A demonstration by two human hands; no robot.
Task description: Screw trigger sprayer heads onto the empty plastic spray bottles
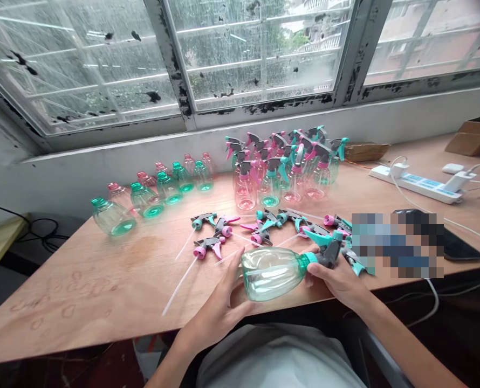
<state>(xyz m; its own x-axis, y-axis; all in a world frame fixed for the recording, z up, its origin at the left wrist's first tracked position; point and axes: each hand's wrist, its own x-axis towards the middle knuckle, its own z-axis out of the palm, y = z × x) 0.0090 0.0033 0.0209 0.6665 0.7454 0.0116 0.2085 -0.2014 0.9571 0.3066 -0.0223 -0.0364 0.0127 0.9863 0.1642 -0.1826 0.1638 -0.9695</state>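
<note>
A clear green spray bottle (270, 274) lies sideways between my hands over the table's front edge, its base to the left. My left hand (228, 302) cups it around the base end. At the neck, my right hand (335, 280) pinches the teal collar of the grey and teal trigger sprayer (327, 249), which sits on the bottle; a pale tube shows inside. Loose trigger sprayers lie just beyond, among them a pink one (208, 247) and a teal one (203, 220), with thin white tubes trailing from them.
Open green and pink bottles (114, 218) stand in rows at the back left. Several bottles with sprayers fitted (246, 188) crowd near the wall. A white power strip (418, 183), cables and a black phone-like object (462, 242) are on the right. A pixelated patch hides part of the table.
</note>
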